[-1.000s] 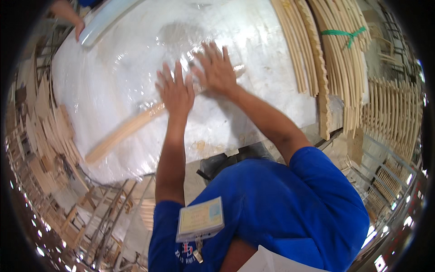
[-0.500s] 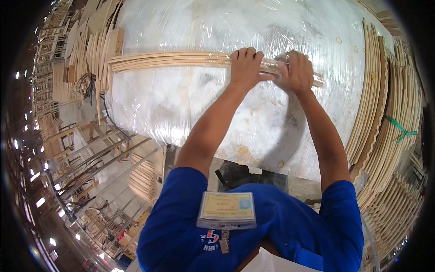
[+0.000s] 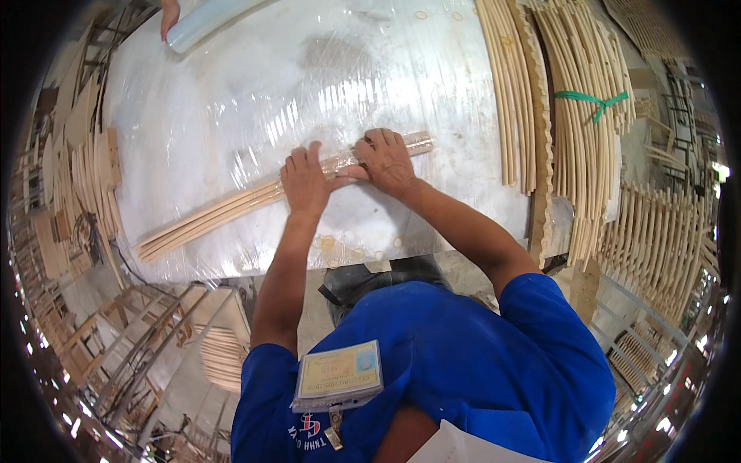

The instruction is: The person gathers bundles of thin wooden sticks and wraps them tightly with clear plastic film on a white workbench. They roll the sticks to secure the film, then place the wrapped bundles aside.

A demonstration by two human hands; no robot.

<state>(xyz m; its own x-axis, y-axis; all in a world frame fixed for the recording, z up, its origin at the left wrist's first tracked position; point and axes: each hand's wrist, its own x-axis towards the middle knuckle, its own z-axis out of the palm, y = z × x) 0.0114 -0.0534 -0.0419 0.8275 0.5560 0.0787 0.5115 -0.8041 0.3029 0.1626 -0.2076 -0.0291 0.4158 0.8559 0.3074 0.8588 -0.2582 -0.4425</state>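
A bundle of thin wooden strips [image 3: 212, 214] lies slantwise on the table, its left end nearer me and fanned a little. Clear plastic film covers the bundle's right part, where it shines. My left hand [image 3: 306, 184] closes over the middle of the bundle, thumb pointing right. Just to its right, my right hand [image 3: 387, 163] has its fingers curled over the wrapped part, short of the right end. The hands are close together, and the undersides of the strips are hidden.
Film covers the pale table [image 3: 432, 85]. At the far left, another person's hand [image 3: 169, 17] touches a roll of clear film [image 3: 220, 21]. Long wooden strips [image 3: 509, 100] lie along the right side, beside a bundle tied with green string [image 3: 594, 100]. Stacked wooden pieces [image 3: 656, 239] stand beyond.
The bundle has turned from nearly level to slanting, its left end now nearer me. Both hands remain on it. My view has shifted, and the film roll and another person's hand have come into sight.
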